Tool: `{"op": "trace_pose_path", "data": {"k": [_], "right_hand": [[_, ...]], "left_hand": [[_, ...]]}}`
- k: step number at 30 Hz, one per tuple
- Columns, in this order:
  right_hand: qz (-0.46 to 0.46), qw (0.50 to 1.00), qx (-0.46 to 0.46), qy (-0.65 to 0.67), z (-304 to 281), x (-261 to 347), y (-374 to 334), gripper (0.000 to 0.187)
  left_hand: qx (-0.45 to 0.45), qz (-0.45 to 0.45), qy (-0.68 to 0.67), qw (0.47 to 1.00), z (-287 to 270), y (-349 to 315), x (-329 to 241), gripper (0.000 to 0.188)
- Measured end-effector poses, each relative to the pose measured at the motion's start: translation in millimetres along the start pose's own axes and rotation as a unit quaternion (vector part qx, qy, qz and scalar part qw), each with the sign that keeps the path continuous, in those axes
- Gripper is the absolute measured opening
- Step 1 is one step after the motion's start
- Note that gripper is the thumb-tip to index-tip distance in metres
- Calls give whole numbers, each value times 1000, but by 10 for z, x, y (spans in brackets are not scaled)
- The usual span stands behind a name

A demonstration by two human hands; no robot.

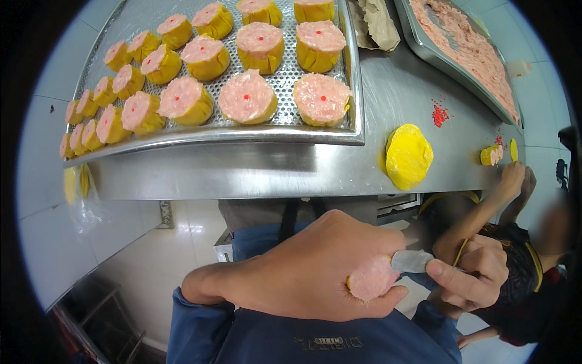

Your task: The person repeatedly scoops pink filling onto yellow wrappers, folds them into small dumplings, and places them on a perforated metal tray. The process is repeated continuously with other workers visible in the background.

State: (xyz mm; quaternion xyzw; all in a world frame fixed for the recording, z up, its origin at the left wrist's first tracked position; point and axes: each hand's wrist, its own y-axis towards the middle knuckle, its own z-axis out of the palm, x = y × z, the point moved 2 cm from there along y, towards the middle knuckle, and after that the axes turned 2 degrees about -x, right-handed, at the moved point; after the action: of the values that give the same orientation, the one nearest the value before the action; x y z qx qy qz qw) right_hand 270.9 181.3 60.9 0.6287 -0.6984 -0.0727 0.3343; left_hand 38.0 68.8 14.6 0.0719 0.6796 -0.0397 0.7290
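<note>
In front of my chest, my left hand is curled around a dumpling whose smooth pink filling shows at the top of the grip; its wrapper is mostly hidden. My right hand grips a small flat metal spreader, with the blade at the edge of the filling. On the steel table beyond my hands lies a round yellow dumpling wrapper, or a stack of them. A perforated metal tray at the far left holds rows of yellow-wrapped dumplings, each pink top dotted red.
A deep metal pan of pink filling stands at the far right. Red bits are scattered near it. Crumpled brown paper lies between tray and pan. At right, a co-worker's hand is beside small dumplings.
</note>
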Motion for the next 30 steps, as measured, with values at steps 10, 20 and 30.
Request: {"op": "trace_pose_path", "data": {"k": [10,20,30], "right_hand": [[307,934,-37,-180,100,-623,-416,40],[357,912,-83,-185,193,-1024,-547,39],[384,910,-155,7,4,-816,-437,30]], "left_hand": [[-2,25,72,997,-212,19,17,29],[6,39,66,997,-181,62,155,56],[28,21,95,995,-196,196,94,28]]}}
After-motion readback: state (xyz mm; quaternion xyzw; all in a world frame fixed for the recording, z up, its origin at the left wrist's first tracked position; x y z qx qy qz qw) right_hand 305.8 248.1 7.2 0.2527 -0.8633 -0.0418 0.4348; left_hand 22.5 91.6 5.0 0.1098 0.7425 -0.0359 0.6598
